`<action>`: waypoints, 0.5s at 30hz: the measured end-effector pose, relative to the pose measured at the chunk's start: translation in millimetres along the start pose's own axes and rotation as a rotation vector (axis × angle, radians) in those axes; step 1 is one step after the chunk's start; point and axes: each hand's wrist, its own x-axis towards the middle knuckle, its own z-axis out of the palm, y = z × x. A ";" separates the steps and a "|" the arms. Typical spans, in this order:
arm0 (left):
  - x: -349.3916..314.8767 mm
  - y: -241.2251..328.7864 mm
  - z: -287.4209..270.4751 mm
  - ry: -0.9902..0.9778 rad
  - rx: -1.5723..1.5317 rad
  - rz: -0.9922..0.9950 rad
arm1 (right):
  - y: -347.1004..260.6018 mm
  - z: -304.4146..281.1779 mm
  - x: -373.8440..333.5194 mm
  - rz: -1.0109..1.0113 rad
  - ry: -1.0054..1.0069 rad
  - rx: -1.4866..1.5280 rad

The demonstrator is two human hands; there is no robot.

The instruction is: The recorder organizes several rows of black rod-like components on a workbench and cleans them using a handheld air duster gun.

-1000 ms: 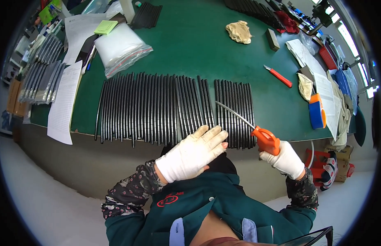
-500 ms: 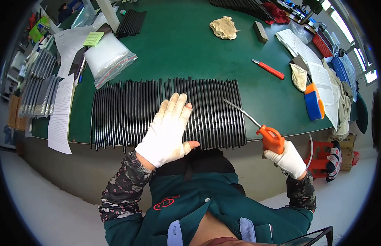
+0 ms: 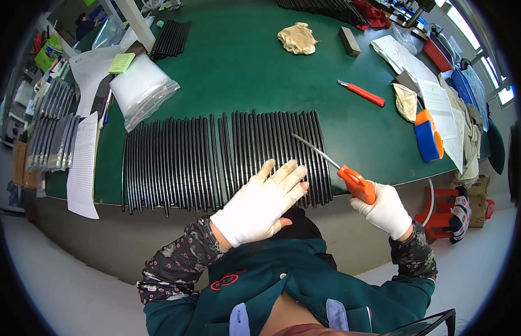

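Note:
Many thin black rods lie side by side in a wide row along the table's near edge, with narrow gaps around the middle. My left hand, in a white glove with bare thumb tip and one bare fingertip, lies flat over the near ends of the right-hand rods, fingers stretched out. Whether it presses on them I cannot tell. My gloved right hand is closed round the handle of an orange air blow gun. Its long metal nozzle points up and left over the right part of the row.
Beyond the rods, a red utility knife, a grey block and a crumpled cream glove lie on the green table. A bag of white material lies left, blue and orange tape rolls right. A red stool stands below.
My left hand has slid right and toward me across the rods. The blow gun has moved left with my right hand. Gaps among the middle rods look wider, and the view has shifted slightly.

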 end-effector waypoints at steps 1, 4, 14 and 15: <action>0.5 0.1 0.6 0.000 0.001 -0.002 | -1.5 0.1 1.3 -0.002 -0.001 0.000; 0.3 0.0 2.6 -0.020 -0.005 0.003 | -5.1 -0.1 3.8 0.008 -0.004 0.088; 0.6 0.2 0.6 -0.026 0.004 -0.006 | -9.7 -2.6 2.9 -0.026 -0.009 0.017; -0.1 -0.3 1.0 -0.027 0.003 -0.005 | -11.1 -3.4 2.9 -0.025 -0.009 0.018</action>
